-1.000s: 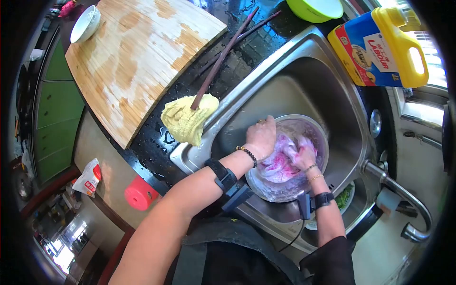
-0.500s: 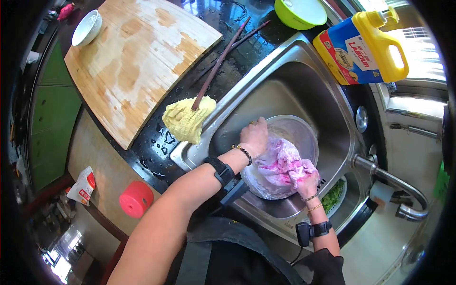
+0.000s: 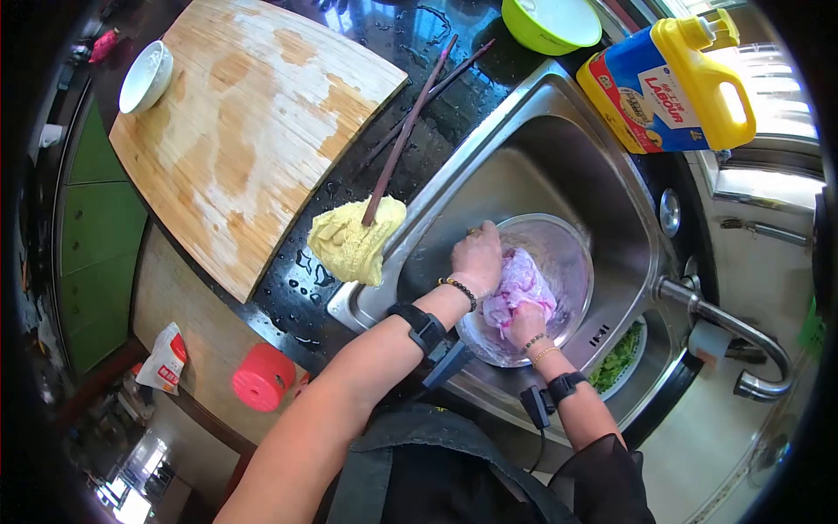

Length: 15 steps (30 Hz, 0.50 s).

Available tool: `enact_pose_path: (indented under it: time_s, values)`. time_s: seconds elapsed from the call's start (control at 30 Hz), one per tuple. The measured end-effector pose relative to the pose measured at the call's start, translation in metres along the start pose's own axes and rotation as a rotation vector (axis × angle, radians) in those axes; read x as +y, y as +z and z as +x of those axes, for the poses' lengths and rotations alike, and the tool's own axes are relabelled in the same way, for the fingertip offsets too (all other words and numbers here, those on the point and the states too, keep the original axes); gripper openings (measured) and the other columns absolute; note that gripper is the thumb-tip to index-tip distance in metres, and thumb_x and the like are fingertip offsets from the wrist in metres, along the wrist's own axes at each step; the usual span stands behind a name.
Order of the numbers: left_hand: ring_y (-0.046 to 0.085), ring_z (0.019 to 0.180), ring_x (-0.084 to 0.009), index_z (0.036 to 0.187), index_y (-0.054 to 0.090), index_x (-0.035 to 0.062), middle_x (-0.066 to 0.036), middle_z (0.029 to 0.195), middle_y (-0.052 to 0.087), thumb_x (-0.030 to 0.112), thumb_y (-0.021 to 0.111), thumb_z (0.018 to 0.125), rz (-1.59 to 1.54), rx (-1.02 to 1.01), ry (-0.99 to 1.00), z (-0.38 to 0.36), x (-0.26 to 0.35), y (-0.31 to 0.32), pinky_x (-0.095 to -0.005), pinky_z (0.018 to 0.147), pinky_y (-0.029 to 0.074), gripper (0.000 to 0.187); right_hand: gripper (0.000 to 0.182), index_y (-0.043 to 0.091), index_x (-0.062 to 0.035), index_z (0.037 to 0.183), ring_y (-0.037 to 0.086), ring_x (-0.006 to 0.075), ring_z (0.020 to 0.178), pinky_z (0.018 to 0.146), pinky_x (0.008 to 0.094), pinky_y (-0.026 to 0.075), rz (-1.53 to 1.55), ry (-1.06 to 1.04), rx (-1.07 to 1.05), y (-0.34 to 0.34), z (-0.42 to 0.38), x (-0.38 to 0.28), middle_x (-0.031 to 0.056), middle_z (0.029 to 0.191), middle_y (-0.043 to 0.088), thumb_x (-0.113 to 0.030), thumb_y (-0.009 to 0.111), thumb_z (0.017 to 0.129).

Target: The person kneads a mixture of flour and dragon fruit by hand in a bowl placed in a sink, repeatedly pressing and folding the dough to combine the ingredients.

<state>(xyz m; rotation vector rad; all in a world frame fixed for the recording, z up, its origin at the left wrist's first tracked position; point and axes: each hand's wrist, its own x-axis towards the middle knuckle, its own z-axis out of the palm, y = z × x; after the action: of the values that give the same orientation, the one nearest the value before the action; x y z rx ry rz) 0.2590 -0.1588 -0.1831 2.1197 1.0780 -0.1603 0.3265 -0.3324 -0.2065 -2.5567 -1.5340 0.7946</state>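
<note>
A metal bowl (image 3: 572, 253) with cloudy wet smears inside sits in the sink basin (image 3: 524, 144). In it lies a wet, bunched cloth (image 3: 528, 278), white and lilac with pink patches. My right hand (image 3: 526, 325) is pushed into the near side of the cloth, its fingers closed and partly hidden in the folds. At the bowl's left side, my left hand (image 3: 477, 259) has its fingers curled at the rim, against the cloth's edge; the fingertips are hardly visible.
Left of the sink lie a crumpled yellow cloth (image 3: 345, 244), chopsticks (image 3: 406, 131) resting on it, and a cutting board (image 3: 253, 131) with a white bowl (image 3: 147, 79). A yellow detergent jug (image 3: 668, 87), green bowl (image 3: 550, 24) and faucet (image 3: 729, 323) border the basin. Greens (image 3: 618, 360) fill the smaller basin's strainer.
My right hand has moved left and inward with the cloth, which is now more tightly bunched within the bowl. My left hand stays at the bowl's left side.
</note>
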Motion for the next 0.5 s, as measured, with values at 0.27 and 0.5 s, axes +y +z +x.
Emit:
enact_pose_path:
  time_s: [0.27, 0.5]
  values:
    - [0.06, 0.075, -0.0343, 0.088, 0.041, -0.0025, -0.023, 0.08, 0.057, 0.005, 0.046, 0.075, -0.019, -0.006, 0.004, 0.002, 0.0, -0.002, -0.0403, 0.064, 0.05, 0.016, 0.015, 0.061, -0.0025, 0.069, 0.059, 0.0333, 0.074, 0.069, 0.0398, 0.048, -0.067, 0.082, -0.267, 0.015, 0.037, -0.011, 0.02, 0.074, 0.059, -0.015, 0.058, 0.06]
    - [0.059, 0.072, -0.0359, 0.086, 0.039, -0.003, -0.023, 0.078, 0.056, 0.003, 0.051, 0.069, -0.031, 0.014, 0.019, 0.0, 0.002, -0.001, -0.0415, 0.064, 0.049, 0.022, 0.026, 0.062, -0.0027, 0.084, 0.057, 0.0344, 0.085, 0.073, 0.0407, 0.046, 0.158, 0.352, -0.438, 0.002, 0.087, -0.032, 0.0196, 0.09, 0.059, -0.021, 0.06, 0.066]
